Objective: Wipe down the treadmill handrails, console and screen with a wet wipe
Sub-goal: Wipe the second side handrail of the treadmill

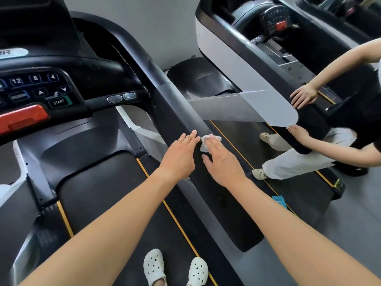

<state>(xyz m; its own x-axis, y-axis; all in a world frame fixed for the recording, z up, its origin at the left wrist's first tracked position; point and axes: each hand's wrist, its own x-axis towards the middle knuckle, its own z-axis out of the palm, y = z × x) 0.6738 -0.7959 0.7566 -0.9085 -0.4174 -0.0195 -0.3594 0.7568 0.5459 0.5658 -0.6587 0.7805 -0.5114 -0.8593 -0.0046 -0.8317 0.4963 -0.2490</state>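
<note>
The treadmill's black right handrail [177, 104] runs diagonally from the upper left down to the lower right. A small white wet wipe [205, 143] lies on it near the middle. My right hand [221, 162] presses the wipe onto the rail with straight fingers. My left hand [180, 153] rests flat on the rail's left side, fingers straight, right beside the wipe. The console [37, 89] with number keys, a START key and a red stop bar [22, 118] is at the left. The screen above it is mostly cut off by the frame's top edge.
Another person stands on the neighbouring treadmill [247, 56] at the right, both hands [304, 96] on its handrail. The running belt [115, 203] lies below, with my white clogs [154, 267] on it. A blue item [279, 201] lies on the belt's side strip.
</note>
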